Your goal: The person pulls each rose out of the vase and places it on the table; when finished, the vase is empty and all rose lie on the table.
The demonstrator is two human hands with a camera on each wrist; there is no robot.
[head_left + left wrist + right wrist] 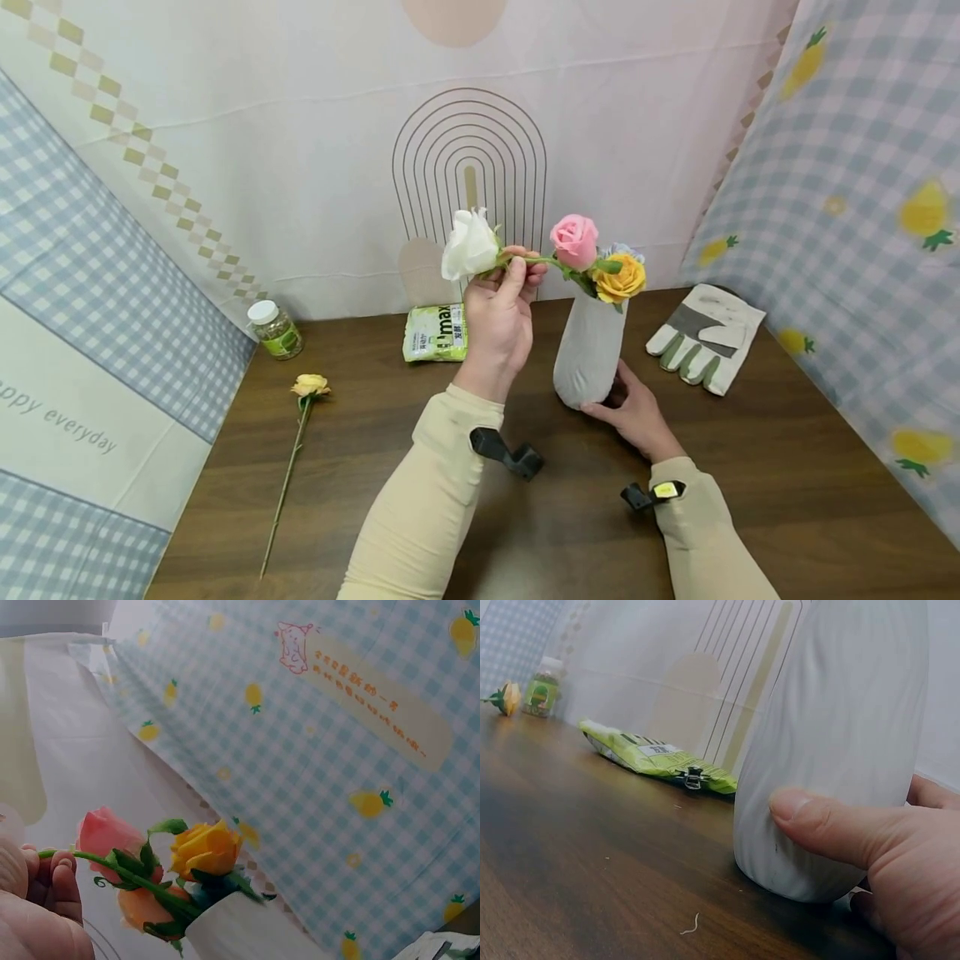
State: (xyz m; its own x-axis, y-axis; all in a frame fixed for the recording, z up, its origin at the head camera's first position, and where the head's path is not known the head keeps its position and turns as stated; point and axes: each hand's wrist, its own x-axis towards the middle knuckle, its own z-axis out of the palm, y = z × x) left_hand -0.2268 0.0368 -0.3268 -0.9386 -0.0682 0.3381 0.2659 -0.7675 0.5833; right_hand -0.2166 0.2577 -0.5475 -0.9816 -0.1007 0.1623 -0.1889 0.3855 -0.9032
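My left hand pinches the green stem of a white rose just below its bloom. The stem slants right, and its lower end goes into the mouth of a white ribbed vase. A pink rose, a yellow rose and a bluish flower stand in that vase. The left wrist view also shows an orange rose there. Low on the vase, my right hand grips it, thumb on the near side; its other fingers are partly hidden behind. The vase stands on the table.
A pale yellow rose lies on the brown table at left, near a white-capped jar. Behind my left hand lies a green packet with a binder clip. A work glove lies right of the vase.
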